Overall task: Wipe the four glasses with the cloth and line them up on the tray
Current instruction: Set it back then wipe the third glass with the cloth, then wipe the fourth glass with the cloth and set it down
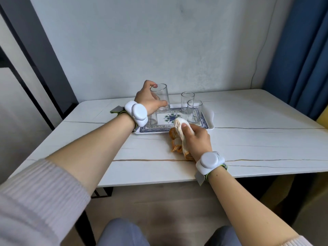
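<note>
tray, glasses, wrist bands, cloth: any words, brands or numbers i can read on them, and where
No readable text in this view.
Tray: blue floral border and centre medallion, a pattern only, no words.
Four glasses, such as the one in the left hand: plain and clear, no marks.
Wrist bands: blank white housings.
Cloth in the right hand: orange and white pattern, no lettering.

White marble-look table (248, 121); patterned tray (210, 126) rests on it, near wall.
</note>
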